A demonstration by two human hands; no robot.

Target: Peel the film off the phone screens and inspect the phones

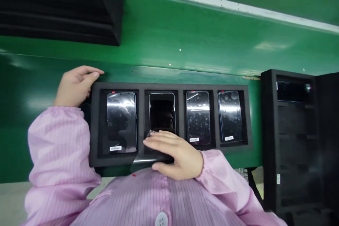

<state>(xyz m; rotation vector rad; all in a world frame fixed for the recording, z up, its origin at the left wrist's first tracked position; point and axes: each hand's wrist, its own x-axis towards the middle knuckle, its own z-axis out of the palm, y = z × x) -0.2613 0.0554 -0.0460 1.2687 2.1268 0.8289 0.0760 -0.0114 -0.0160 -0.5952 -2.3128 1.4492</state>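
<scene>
A black foam tray holds several phones face up in separate slots. Over the lower half of the second phone from the left, my right hand has its fingers stretched out together and its thumb apart. It is on a clear protective film, bent away from this phone's bare upper screen; its red tab hangs near my shirt. My left hand sits at the tray's upper left corner, thumb and forefinger together, other fingers curled and mostly hidden. What it grips, if anything, does not show.
Film with red tabs and white labels covers the first phone, third phone and fourth phone. A second black tray stands at right with one dark phone. A large black block occupies the green bench's far left.
</scene>
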